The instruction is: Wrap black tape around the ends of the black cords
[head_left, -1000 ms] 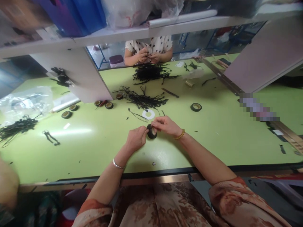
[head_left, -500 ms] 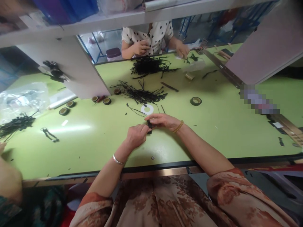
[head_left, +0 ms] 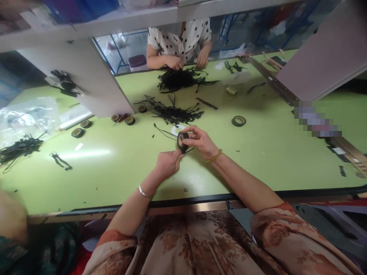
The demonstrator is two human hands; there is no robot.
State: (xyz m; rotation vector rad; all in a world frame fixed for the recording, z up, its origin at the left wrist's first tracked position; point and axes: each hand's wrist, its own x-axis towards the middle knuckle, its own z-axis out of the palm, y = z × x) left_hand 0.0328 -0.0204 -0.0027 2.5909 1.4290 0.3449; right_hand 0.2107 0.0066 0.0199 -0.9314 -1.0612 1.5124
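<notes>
My right hand (head_left: 200,141) grips a roll of black tape (head_left: 182,139) above the green table (head_left: 258,160), its open core turned toward me. My left hand (head_left: 168,163) sits just below the roll, fingers pinched on the end of a thin black cable (head_left: 187,151) that runs under the roll. A white ring (head_left: 174,130) lies on the table just behind the roll. A loose heap of thin black cables (head_left: 172,112) lies further back.
Across the table a person in a dotted top has both hands at another black cable pile (head_left: 180,78). Spare tape rolls (head_left: 238,121) (head_left: 130,120) (head_left: 77,132) dot the table. A white shelf panel (head_left: 86,82) stands at the left, a clear plastic bag (head_left: 25,118) beside it.
My right hand has lifted the tape roll and turned it so its core faces me. My left hand dropped slightly away from it. The person opposite brought both hands back to their pile.
</notes>
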